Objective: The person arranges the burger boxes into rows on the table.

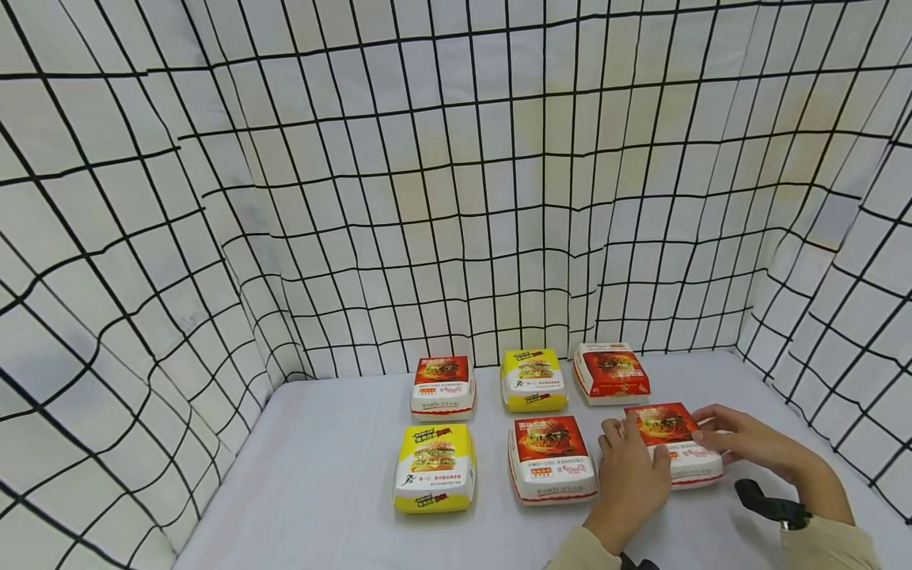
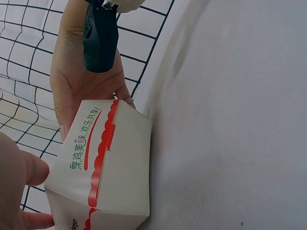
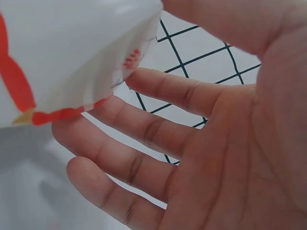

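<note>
A red-and-white burger box (image 1: 677, 451) with a burger picture on its lid stands at the right of the table, between both hands. My left hand (image 1: 630, 479) holds its left side, thumb toward the front. In the left wrist view, the left thumb and a finger (image 2: 36, 170) meet a corner of the white box (image 2: 120, 167). My right hand (image 1: 758, 443) grips the right side, thumb on the lid's edge. Close up in the right wrist view, right fingers (image 3: 144, 129) bend against the box's lower edge (image 3: 72, 112). Part of the lid is hidden by the left hand.
Beside the left hand stands another red-and-white box (image 1: 552, 463), then a yellow-and-white box (image 1: 435, 471). Behind are a red-and-white box (image 1: 443, 388), a yellow box (image 1: 534, 380) and a red box (image 1: 613, 372). Black netting (image 1: 456, 301) over white cloth borders the table (image 1: 306, 475).
</note>
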### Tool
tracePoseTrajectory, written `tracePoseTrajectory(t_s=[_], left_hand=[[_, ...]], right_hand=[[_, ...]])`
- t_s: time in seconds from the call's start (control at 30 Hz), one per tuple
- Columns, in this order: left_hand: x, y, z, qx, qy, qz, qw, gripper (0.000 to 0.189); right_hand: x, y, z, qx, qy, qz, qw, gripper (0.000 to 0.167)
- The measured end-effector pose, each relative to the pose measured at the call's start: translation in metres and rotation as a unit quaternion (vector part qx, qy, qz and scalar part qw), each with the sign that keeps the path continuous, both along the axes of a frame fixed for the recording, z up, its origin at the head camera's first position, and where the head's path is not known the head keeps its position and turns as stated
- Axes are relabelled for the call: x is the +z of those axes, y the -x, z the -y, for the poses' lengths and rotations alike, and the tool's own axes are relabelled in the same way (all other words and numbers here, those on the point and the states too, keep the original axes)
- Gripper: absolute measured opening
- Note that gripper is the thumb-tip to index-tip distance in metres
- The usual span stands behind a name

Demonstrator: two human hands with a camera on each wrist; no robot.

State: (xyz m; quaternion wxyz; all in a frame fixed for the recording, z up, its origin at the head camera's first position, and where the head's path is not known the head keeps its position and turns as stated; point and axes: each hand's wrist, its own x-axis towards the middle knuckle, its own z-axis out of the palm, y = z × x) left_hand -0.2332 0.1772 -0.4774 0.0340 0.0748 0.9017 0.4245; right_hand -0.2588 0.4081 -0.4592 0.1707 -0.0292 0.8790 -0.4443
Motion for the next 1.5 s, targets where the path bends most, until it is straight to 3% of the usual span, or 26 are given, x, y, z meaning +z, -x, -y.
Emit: tracePoseTrajectory(t_s=[0.27, 1.5], left_hand=[[0.0008, -0.0011, -0.0009, 0.007, -0.001, 0.008, 0.9999, 0.061], [0.005, -0.0026, -0.0009, 0.026, 0.026, -0.023, 0.9991, 0.061]], right_hand=[[0.0003, 0.0003, -0.0006, 0.003, 0.001, 0.012, 0.9999, 0.064], [0.0027, 0.0011, 0.0017, 0.014, -0.012, 0.017, 0.9997, 0.064]])
